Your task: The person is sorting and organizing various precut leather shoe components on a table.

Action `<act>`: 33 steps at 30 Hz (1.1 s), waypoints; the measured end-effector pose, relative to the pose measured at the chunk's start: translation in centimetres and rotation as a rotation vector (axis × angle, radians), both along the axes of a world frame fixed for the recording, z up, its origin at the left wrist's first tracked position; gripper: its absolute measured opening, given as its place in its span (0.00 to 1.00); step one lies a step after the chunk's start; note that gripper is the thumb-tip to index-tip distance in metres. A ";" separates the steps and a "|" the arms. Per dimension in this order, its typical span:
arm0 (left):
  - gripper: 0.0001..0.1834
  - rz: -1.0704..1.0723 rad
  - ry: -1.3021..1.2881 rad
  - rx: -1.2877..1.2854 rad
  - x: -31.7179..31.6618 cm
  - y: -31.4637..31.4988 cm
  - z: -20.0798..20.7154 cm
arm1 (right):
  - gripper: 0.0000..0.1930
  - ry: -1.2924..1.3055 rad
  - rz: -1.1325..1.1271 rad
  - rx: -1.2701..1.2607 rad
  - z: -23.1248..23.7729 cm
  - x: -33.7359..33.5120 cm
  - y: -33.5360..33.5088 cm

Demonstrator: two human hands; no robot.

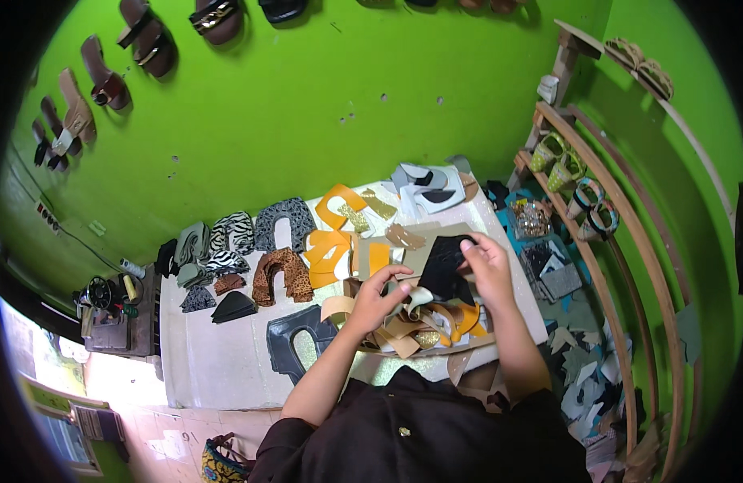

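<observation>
A black piece of sheet material (444,270), leather-like, is gripped at its upper right corner by my right hand (489,270), thumb on top. My left hand (378,299) is just left of it, thumb and forefinger apart. Close to those fingertips a pale curled scrap (420,298) shows; I see no firm grip on it. Beneath both hands lies a heap of tan, orange and gold offcuts (403,332). Behind the black piece is a flat grey-beige sheet (411,256). Orange cut pieces (329,256) lie beyond my left hand.
The pale worktable (218,362) also bears stacked U-shaped leopard-print pieces (280,274), zebra-print pieces (232,232) and a dark grey cutout (295,338). A wooden rack (597,302) with sandals stands at the right, scraps (581,378) beneath. A sewing machine (105,298) is at the left.
</observation>
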State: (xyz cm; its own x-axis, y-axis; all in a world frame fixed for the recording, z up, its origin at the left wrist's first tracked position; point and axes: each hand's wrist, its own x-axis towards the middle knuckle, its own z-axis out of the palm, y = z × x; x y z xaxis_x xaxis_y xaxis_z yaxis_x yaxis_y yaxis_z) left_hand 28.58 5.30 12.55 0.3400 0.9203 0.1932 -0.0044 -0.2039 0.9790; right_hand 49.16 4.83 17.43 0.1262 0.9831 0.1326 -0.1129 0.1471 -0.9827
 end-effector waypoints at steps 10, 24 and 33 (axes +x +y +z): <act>0.10 0.207 -0.085 -0.093 -6.6 -4.4 1.1 | 0.08 0.253 0.213 -0.027 -0.5 -8.5 -1.5; 0.11 0.269 0.304 -0.016 -21.7 -8.1 3.7 | 0.33 -0.401 0.522 0.300 1.1 -20.7 -1.5; 0.11 -0.005 0.119 -0.210 -34.0 -10.1 1.7 | 0.10 -0.607 0.952 0.059 0.3 -34.9 -1.5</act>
